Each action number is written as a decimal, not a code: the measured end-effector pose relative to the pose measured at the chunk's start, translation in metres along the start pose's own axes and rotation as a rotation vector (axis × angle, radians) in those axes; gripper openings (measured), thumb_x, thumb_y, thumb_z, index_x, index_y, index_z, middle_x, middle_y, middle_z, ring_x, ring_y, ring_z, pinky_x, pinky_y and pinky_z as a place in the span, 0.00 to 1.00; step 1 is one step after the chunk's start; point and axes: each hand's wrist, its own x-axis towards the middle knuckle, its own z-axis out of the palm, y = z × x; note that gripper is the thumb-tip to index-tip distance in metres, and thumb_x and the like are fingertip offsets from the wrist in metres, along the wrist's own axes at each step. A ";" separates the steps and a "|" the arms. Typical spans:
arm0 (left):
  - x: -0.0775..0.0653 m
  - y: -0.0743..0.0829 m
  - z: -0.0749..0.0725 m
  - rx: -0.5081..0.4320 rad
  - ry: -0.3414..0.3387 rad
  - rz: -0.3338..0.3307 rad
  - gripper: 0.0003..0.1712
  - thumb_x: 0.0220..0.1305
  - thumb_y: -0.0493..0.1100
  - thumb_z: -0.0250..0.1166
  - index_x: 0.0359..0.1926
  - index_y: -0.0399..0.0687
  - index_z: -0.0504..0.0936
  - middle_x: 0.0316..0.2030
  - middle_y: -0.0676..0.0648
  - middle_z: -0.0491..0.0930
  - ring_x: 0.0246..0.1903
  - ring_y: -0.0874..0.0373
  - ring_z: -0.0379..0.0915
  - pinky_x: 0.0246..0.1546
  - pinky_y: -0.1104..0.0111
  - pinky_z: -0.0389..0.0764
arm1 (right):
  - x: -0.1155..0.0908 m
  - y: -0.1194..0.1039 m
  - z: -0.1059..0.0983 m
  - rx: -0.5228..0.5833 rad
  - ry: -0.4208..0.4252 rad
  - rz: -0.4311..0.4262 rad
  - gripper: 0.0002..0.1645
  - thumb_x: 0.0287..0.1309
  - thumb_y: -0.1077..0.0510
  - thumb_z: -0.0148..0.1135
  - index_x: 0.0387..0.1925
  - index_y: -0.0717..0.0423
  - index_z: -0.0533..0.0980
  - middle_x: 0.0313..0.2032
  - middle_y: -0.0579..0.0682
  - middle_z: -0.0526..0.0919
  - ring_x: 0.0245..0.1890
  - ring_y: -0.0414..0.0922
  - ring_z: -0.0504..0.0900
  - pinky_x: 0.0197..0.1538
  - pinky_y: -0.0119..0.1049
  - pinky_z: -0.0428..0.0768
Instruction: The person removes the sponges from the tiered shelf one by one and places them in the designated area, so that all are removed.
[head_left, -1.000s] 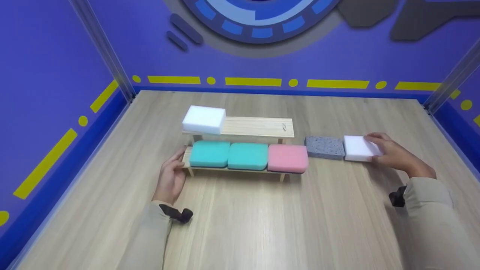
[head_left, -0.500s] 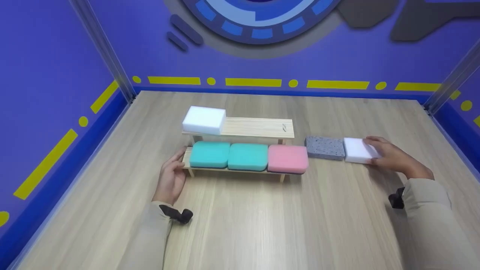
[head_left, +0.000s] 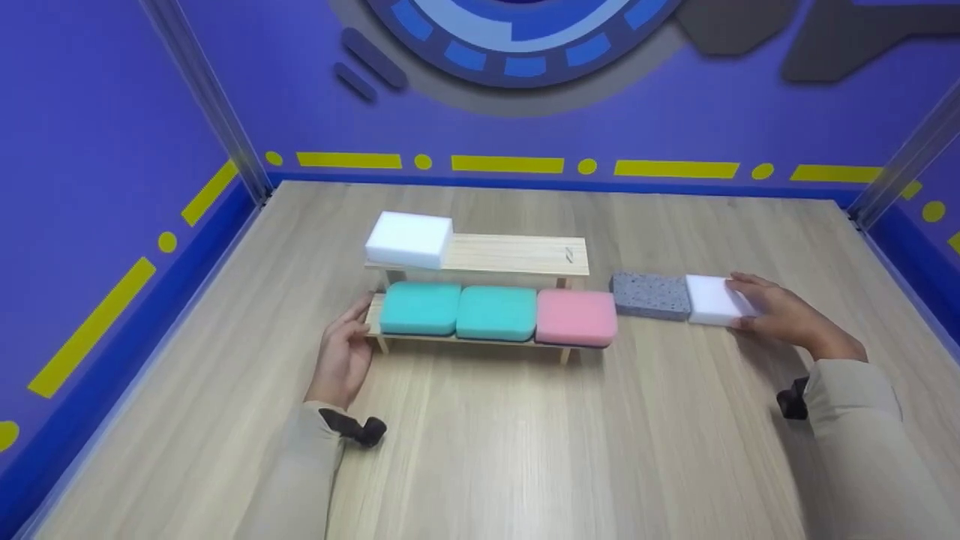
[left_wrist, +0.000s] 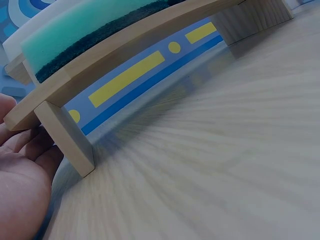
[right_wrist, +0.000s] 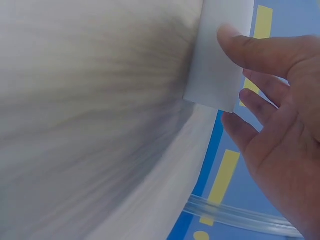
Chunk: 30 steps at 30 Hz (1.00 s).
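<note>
My left hand (head_left: 343, 360) grips the left end of the lower board of a small wooden stand (head_left: 517, 253); in the left wrist view its fingers lie under and behind the board end (left_wrist: 60, 87). On that board sit two teal sponges (head_left: 496, 311) and a pink sponge (head_left: 575, 316) in a row, each with a dark underside. A white sponge block (head_left: 409, 238) lies at the left of the higher back board. To the right, my right hand (head_left: 795, 319) pinches another white sponge block (head_left: 712, 300), thumb on its near side. It stands against a speckled grey block (head_left: 649, 295).
The wood-grain table (head_left: 480, 442) is bounded by a blue back wall (head_left: 517, 135) and side walls with yellow marks. Metal posts (head_left: 225, 112) rise at the back corners. The pink sponge overhangs the board's right end, close to the grey block.
The right hand and the white block it holds have shifted slightly toward me, then stayed nearly still beside the grey block. The left hand and the stand have not moved.
</note>
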 end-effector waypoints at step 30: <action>0.002 -0.001 -0.001 0.029 -0.024 0.020 0.37 0.59 0.23 0.38 0.72 0.29 0.48 0.75 0.39 0.45 0.75 0.52 0.40 0.74 0.65 0.48 | 0.010 -0.069 -0.027 0.048 0.092 -0.025 0.43 0.63 0.43 0.58 0.70 0.63 0.59 0.69 0.68 0.60 0.70 0.67 0.54 0.67 0.67 0.56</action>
